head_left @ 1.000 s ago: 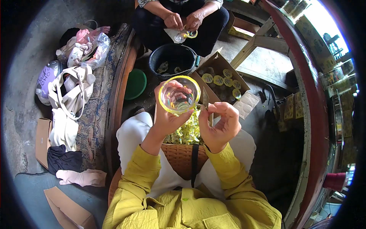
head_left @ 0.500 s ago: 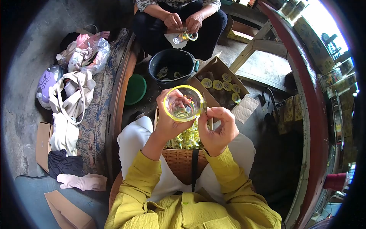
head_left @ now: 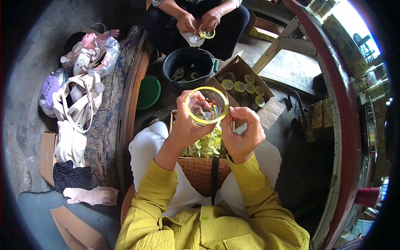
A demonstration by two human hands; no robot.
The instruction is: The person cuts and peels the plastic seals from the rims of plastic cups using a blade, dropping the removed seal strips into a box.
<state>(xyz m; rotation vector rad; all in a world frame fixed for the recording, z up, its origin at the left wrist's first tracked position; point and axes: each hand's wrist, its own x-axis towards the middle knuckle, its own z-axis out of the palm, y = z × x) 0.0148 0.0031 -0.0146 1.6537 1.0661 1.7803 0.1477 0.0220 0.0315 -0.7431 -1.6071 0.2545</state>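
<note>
In the head view my left hand (head_left: 188, 121) is wrapped round a clear cup (head_left: 207, 87) with a yellow rim, above my lap. The cup's open mouth faces me, and coloured print shows through its wall. My right hand (head_left: 243, 131) is pinched at the right side of the rim. Whatever lies between its thumb and finger is too small to make out. Below both hands, a box of crumpled yellow-green wrappers (head_left: 208, 143) rests at a woven basket (head_left: 196, 168) between my knees.
Ahead stands a black bucket (head_left: 175, 81) with scraps inside. Beside it is a cardboard box (head_left: 241, 66) holding several cups with yellow lids. A co-worker's hands (head_left: 211, 18) hold another yellow-rimmed cup. A green lid (head_left: 149, 92), bags (head_left: 79, 100) and a wooden frame (head_left: 298, 46) flank the space.
Both my hands and the cup have shifted slightly right, and the cup has tilted or turned a little. The co-worker's cup has turned and moved up.
</note>
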